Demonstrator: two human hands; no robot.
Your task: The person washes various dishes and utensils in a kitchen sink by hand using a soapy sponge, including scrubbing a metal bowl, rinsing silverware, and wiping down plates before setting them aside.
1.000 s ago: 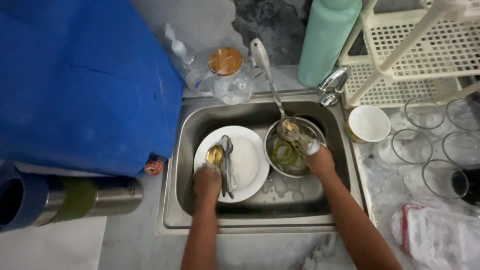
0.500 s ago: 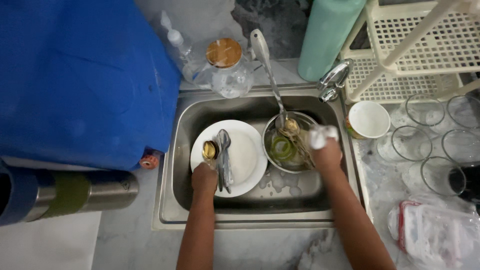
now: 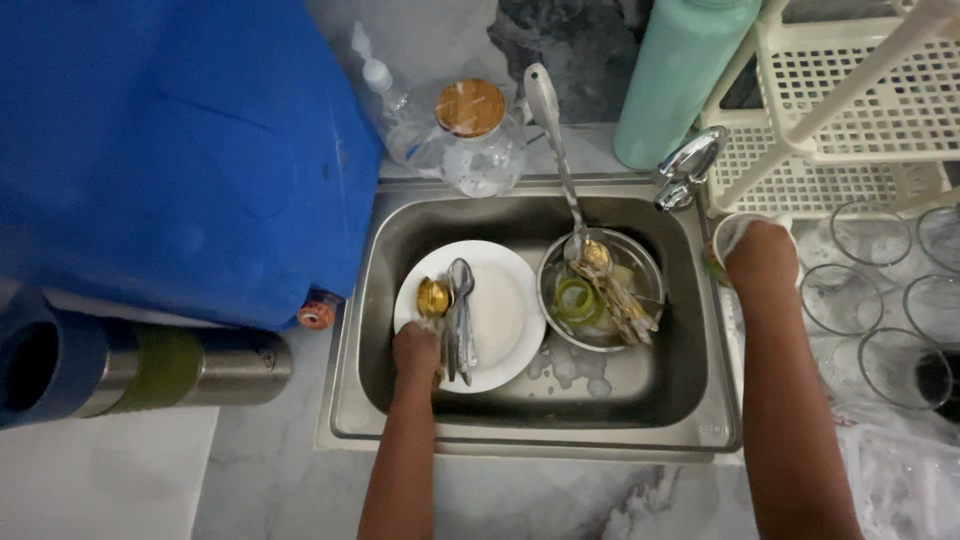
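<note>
Currently one white plate is held at its near-left rim by the left hand, fingers curled, inside the sink; roughly three spoons lie on it; one cup right of the sink is covered by the right hand, grip hidden; one steel bowl sits right of the plate.

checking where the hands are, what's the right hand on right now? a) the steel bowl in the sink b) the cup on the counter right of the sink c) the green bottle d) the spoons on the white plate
b: the right hand covers the cup beside the sink, under the tap, while the left hand rests at the white plate.
</note>
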